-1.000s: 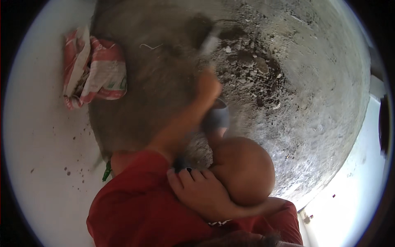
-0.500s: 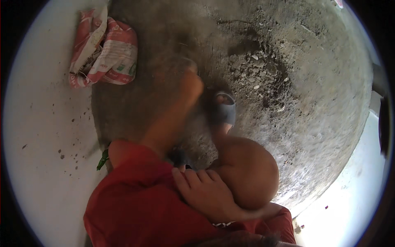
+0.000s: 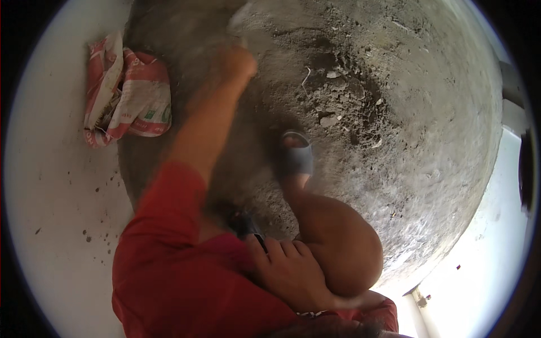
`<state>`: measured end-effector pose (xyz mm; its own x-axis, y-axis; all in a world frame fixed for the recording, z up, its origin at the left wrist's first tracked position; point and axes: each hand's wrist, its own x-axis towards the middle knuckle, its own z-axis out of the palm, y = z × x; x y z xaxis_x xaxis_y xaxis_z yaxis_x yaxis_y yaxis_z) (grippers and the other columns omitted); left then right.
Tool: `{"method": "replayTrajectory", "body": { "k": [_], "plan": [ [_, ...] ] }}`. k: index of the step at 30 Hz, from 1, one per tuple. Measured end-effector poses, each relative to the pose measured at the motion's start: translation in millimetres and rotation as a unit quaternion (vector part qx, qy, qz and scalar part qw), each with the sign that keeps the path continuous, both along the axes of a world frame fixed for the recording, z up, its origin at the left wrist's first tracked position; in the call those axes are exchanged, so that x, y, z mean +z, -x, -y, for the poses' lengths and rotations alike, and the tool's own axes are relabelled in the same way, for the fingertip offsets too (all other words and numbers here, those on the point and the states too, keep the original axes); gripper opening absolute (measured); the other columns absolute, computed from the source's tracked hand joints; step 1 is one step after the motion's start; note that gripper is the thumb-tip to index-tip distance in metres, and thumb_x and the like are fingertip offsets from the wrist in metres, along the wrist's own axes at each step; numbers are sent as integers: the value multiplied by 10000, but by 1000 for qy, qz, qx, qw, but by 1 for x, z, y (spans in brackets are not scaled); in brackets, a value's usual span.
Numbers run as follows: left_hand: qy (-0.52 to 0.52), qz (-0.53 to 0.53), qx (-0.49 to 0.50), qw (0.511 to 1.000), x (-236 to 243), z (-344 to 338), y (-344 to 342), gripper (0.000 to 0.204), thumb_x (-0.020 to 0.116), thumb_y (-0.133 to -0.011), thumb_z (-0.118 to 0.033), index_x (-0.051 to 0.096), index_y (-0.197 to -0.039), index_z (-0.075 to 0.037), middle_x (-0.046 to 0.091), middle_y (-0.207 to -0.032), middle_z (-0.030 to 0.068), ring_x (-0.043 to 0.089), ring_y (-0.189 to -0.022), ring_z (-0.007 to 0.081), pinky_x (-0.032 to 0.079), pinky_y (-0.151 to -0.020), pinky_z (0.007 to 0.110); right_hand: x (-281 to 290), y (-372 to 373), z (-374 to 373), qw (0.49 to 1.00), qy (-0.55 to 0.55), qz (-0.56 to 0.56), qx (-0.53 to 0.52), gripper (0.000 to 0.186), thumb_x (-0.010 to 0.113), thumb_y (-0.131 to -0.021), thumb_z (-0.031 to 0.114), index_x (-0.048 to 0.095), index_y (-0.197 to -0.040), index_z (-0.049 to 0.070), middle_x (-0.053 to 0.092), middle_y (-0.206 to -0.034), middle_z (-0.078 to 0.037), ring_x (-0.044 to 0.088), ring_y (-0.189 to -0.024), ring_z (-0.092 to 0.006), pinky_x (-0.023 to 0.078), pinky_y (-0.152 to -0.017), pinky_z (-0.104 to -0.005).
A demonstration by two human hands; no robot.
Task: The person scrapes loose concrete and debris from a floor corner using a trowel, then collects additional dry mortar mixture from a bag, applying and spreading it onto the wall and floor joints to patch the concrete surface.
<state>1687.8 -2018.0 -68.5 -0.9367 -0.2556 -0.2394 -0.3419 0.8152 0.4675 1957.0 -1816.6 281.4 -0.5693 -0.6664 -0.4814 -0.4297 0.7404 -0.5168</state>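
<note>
My left arm, in a red sleeve, stretches forward over the dusty grey floor (image 3: 428,141). At its end my left hand (image 3: 236,62) is closed in a fist and smeared by motion. A pale, blurred shape (image 3: 242,22) shows just beyond the fist; its kind cannot be made out. My right hand (image 3: 290,267) lies across my lap beside my bent right knee (image 3: 346,245), its fingers stretched out, with nothing seen in them. A bracelet (image 3: 310,313) circles that wrist.
A crumpled red and white sack (image 3: 138,93) lies at the left, against the white wall (image 3: 51,186). Loose rubble (image 3: 349,107) is heaped ahead and to the right. My right foot wears a grey slide sandal (image 3: 297,158). Dust blurs the floor around my left arm.
My left hand has moved forward and slightly left, its arm stretching out further. The sack sits lower and further left in view. My right hand stays on my lap.
</note>
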Motion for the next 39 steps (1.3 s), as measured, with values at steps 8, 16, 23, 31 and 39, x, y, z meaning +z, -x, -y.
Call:
{"method": "replayTrajectory", "body": {
  "k": [8,16,23,31,39],
  "plan": [
    [-116,146,-152,971,11,-105,-65,497,619,-875,-157,504,-1336,-11,678,-1098,280,676,-995,430,507,-859,565,-9,7,-9,998,39,-50,-14,400,549,-892,197,601,-1262,53,640,-998,-100,656,-822,-225,510,-711,-354],
    [70,-16,-34,997,-27,24,162,377,588,-942,-257,577,-1306,-159,687,-1177,173,655,-1079,406,535,-854,523,-15,19,-30,996,-24,38,-76,464,562,-880,246,586,-1292,35,651,-1068,-106,638,-802,-237,502,-696,-370],
    [-68,35,-238,968,-11,-117,104,472,545,-933,-124,537,-1402,-180,691,-1175,206,677,-1061,411,531,-894,533,-18,23,-38,993,-57,33,-94,485,554,-875,237,576,-1315,35,642,-1043,-113,637,-828,-237,499,-729,-386],
    [-7,51,-311,949,34,-91,19,324,599,-888,-108,576,-1189,8,705,-969,229,691,-920,396,539,-777,525,-10,18,-29,995,-13,11,-93,492,568,-877,244,546,-1320,33,671,-1103,-144,663,-867,-263,516,-799,-410],
    [-35,79,-131,988,12,-118,7,307,543,-924,-152,584,-1197,-17,697,-1062,249,668,-1027,444,520,-886,547,-8,2,-17,997,-33,30,-58,531,600,-864,277,544,-1332,31,655,-1148,-138,663,-907,-262,512,-834,-395]
  ]
}}
